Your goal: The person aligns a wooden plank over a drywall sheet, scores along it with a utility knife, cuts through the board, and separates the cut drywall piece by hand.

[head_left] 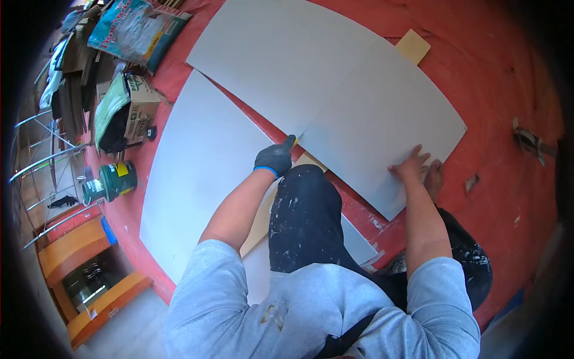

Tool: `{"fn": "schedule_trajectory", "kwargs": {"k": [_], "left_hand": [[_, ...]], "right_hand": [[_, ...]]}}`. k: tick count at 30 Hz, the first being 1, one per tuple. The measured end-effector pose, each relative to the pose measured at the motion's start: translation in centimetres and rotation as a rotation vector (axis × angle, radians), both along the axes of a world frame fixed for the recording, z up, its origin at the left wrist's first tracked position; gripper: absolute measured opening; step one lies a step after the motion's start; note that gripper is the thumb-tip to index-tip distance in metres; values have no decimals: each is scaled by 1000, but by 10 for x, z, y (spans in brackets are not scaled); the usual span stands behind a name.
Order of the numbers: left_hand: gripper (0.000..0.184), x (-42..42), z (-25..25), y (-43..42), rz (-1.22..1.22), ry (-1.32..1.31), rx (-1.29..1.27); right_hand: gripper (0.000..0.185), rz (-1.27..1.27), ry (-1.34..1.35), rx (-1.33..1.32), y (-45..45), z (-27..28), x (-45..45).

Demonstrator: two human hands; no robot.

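Observation:
A large pale grey board (335, 78) lies on the red floor covering. My left hand (275, 157), in a dark glove with a blue cuff, is closed round a small yellow tool (296, 142) at the board's near edge; a thin line on the board runs up from there. My bare right hand (412, 166) rests with fingers spread on the board's right part. A second white board (197, 155) lies to the left, with a narrow gap between the two. A wooden strip (310, 160) shows beneath, beside my knee.
A filled bag (139, 33) and a cardboard box (141, 107) stand at the upper left. Green buckets (118, 179) are below them, near metal scaffold bars (48, 157). A piece of wood (413, 47) sticks out past the board's far edge. An orange wooden frame (107, 305) is lower left.

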State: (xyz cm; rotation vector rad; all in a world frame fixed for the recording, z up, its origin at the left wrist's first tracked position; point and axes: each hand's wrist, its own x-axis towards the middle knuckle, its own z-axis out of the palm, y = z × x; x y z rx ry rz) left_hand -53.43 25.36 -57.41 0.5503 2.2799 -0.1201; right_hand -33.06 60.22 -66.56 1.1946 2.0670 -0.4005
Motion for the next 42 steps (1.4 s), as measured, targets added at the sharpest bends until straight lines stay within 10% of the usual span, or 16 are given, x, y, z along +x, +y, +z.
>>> {"fn": "schedule_trajectory", "kwargs": {"k": [42], "left_hand": [[64,23,-49,-53,125,-33,85]], "right_hand": [[149,-29,40,28,6,7,-10]]}}
